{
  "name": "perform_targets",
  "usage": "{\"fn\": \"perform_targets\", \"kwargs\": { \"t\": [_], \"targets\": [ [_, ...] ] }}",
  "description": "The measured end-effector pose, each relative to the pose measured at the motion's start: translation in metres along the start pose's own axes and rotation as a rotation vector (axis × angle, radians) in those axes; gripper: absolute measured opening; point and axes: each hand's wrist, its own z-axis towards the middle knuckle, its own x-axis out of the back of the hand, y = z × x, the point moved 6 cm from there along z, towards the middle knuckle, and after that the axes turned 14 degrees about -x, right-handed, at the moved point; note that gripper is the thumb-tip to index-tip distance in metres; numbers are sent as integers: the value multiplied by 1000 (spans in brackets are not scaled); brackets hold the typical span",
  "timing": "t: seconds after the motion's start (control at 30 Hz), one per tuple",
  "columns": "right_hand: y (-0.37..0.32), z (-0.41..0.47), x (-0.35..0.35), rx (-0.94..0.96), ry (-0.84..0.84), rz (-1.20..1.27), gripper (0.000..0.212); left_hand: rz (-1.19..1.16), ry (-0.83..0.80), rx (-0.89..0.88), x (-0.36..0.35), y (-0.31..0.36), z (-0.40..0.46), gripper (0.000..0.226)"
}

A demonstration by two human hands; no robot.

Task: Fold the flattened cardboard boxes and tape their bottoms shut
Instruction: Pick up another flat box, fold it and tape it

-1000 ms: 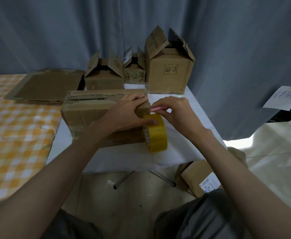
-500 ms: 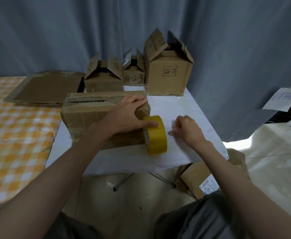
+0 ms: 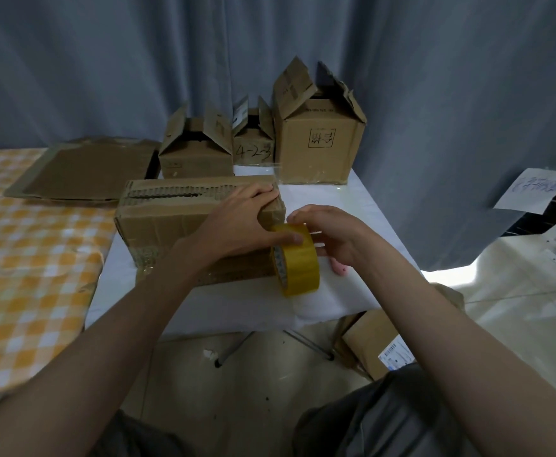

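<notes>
A long cardboard box (image 3: pixel 171 222) lies on the white table (image 3: pixel 362 206), its open corrugated edge facing up. My left hand (image 3: pixel 237 225) lies over the box's right end, fingers hooked on the top edge, thumb pressing the yellow tape roll (image 3: pixel 298 262). The roll stands on edge against the box's right end. My right hand (image 3: pixel 329 235) is curled just right of the roll, fingertips at its top. The end of a small pink tool (image 3: pixel 339 269) sticks out below that palm.
Three folded boxes with raised flaps stand at the table's back: a low one (image 3: pixel 196 156), a small one (image 3: pixel 253 150) and a tall one (image 3: pixel 319 150). Flattened cardboard (image 3: pixel 82 169) lies on the orange checked cloth (image 3: pixel 22 258). Another box (image 3: pixel 379 341) sits on the floor.
My right hand left the roll, went down to the table on the right, and has come back to the roll with the pink tool. My left hand stayed on the box and roll.
</notes>
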Motion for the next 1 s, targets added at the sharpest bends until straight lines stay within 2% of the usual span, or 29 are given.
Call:
{"fn": "perform_targets", "kwargs": {
  "t": [0.1,0.27,0.43,0.53,0.6,0.67,0.77,0.83,1.0],
  "targets": [
    [-1,0,-1,-22,2,47,11,7,-8,12,1,0,0,110],
    [1,4,0,-46,34,118,40,-7,11,7,2,0,-1,108],
    [2,13,5,-49,43,148,51,-22,15,11,2,-1,-1,112],
    [12,14,10,-123,66,83,56,-30,25,0,1,1,-2,109],
    [17,10,16,-149,79,31,45,-45,56,0,0,-1,-1,94],
    [21,4,22,-148,83,23,33,-74,139,-24,1,-7,2,67],
    [23,-5,32,-58,67,70,12,13,240,-73,5,-10,8,41],
    [22,-13,34,7,43,86,4,115,261,-94,6,-9,12,34],
    [25,-27,35,163,45,125,7,271,343,-158,2,-5,7,41]
  ]
}}
